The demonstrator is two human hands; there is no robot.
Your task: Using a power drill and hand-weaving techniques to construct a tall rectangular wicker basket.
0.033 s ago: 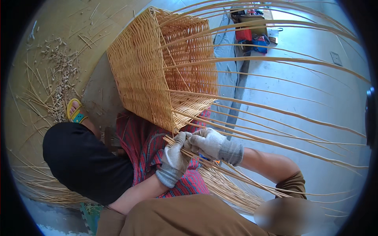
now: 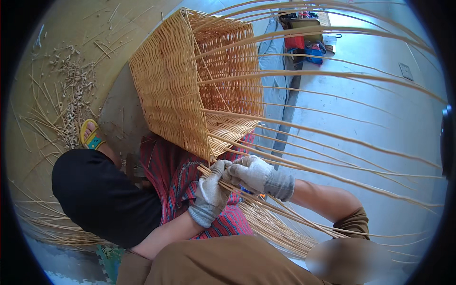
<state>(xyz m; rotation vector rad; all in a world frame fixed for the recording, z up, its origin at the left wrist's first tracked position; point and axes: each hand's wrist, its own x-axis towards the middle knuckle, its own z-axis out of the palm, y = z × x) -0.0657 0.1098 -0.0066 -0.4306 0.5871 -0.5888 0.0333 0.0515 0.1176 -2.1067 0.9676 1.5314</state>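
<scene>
A woven rattan basket [image 2: 168, 80] lies on its side over a red striped cloth [image 2: 161, 175], long loose strands [image 2: 332, 128] trailing rightward from its rim. Just below the basket's lower corner, my left hand [image 2: 209, 192], in a pale, stained knit glove, is closed on several thin rattan strands [image 2: 204, 169]. My right hand [image 2: 251, 173], gloved the same way, is closed beside it, its fingertips pressed on the strands against the left hand's thumb. The exact grip of the fingertips is partly hidden.
Rattan scraps [image 2: 71, 90] litter the floor at left. A sandalled foot [image 2: 89, 135] and dark-clothed leg are beside them. A bundle of loose canes [image 2: 280, 228] lies below my hands. Red and blue bags [image 2: 313, 52] sit at the back beside a grey sheet [image 2: 275, 61].
</scene>
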